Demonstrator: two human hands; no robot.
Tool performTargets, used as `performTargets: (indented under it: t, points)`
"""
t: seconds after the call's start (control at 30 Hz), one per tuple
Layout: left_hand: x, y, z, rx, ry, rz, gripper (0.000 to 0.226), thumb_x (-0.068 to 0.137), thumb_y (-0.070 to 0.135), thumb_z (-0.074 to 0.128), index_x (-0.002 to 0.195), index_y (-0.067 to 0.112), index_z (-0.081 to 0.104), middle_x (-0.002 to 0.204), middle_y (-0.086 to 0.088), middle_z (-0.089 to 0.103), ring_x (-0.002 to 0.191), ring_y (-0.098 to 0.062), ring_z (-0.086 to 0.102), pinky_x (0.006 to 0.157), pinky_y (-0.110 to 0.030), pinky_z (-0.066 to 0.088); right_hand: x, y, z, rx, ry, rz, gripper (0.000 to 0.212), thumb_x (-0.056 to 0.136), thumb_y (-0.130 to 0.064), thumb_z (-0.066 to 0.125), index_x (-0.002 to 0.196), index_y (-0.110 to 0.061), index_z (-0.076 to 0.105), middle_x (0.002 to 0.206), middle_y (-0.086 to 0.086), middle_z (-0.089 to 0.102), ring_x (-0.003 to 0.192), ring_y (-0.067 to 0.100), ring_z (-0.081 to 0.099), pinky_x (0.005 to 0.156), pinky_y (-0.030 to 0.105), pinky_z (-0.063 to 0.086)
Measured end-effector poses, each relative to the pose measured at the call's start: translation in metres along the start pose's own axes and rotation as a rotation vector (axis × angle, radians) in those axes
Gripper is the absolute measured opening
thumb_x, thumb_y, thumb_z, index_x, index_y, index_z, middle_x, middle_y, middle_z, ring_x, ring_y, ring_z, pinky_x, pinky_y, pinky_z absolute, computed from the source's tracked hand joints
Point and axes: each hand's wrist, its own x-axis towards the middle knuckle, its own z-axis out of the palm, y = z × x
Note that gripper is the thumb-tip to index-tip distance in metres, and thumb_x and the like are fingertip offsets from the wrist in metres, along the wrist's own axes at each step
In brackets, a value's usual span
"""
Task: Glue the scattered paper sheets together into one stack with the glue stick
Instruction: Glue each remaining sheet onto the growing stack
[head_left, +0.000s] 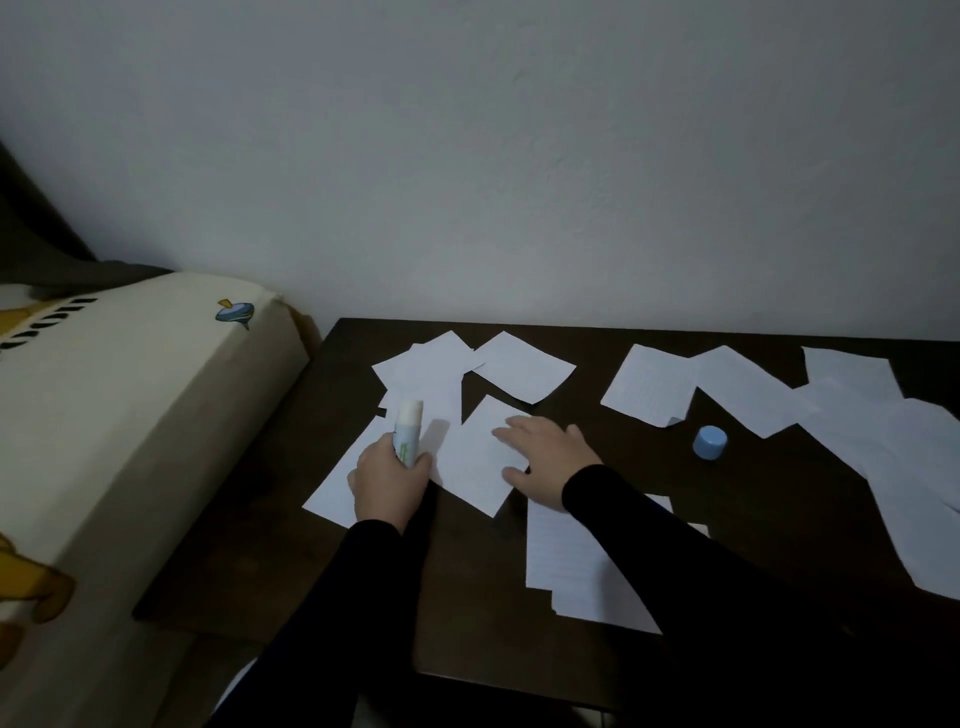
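I observe the left hand with its fingers curled round the lower body of the glue stick, which stands uncapped, its pale tip pointing up and away, over the left-hand sheets. The right hand lies flat on a tilted paper sheet, fingers straight and slightly spread, thumb out to the near side. Both arms wear black sleeves. I note further sheets on the dark table: a cluster at the far left, one just right of it, a lined group near the right forearm, and an overlapping run at the right. The blue cap stands alone on bare table, right of the right hand. A cream printed cushion sits left of the table.
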Motion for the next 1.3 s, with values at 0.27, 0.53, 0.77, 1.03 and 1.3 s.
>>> performTargets:
  t: [0.27,0.53,0.77,1.03,1.3]
  points:
    - [0.010,-0.003,-0.001,0.069,-0.043,0.037,0.014,0.087,0.022,0.062,0.096,0.021,0.051,0.096,-0.004,0.059,0.098,-0.025,0.057,0.095,-0.043,0.045,-0.009,0.023,0.007,-0.118,0.018,0.235,0.057,0.093,-0.058,0.039,0.144,-0.032,0.033,0.153,-0.004,0.029,0.138,0.020,0.029,0.108,0.051,0.026]
    - [-0.017,0.025,0.011,0.064,0.027,0.082,0.038,0.084,0.046,0.068,0.108,0.018,0.058,0.106,-0.002,0.061,0.103,-0.020,0.054,0.095,-0.040,0.038,-0.026,0.042,0.001,-0.002,0.052,0.319,0.041,0.101,-0.041,0.029,0.136,-0.030,0.046,0.140,0.001,0.041,0.125,0.019,0.038,0.102,0.041,0.034]
    - [-0.066,0.066,0.053,0.359,-0.199,0.300,0.072,0.063,0.076,0.067,0.110,0.022,0.059,0.107,0.001,0.053,0.103,-0.017,0.049,0.090,-0.040,0.038,-0.049,0.070,-0.003,-0.058,0.015,0.246,0.044,0.099,-0.039,0.037,0.143,-0.037,0.037,0.145,-0.006,0.035,0.132,0.017,0.030,0.107,0.045,0.026]
    - [-0.061,0.057,0.044,0.263,-0.356,0.138,0.075,0.060,0.069,0.076,0.114,0.022,0.054,0.111,0.000,0.055,0.107,-0.019,0.051,0.097,-0.045,0.044,-0.071,0.075,0.018,0.009,0.190,0.276,0.045,0.098,-0.045,0.039,0.140,-0.033,0.041,0.139,-0.003,0.038,0.130,0.014,0.034,0.104,0.039,0.029]
    - [-0.062,0.066,0.045,0.324,-0.298,0.034,0.075,0.067,0.067,0.073,0.122,0.020,0.052,0.116,-0.002,0.057,0.112,-0.020,0.053,0.100,-0.046,0.042,-0.079,0.076,0.026,-0.001,0.129,0.250,0.064,0.093,-0.062,0.032,0.149,-0.031,0.025,0.154,-0.002,0.021,0.143,0.017,0.013,0.114,0.046,0.014]
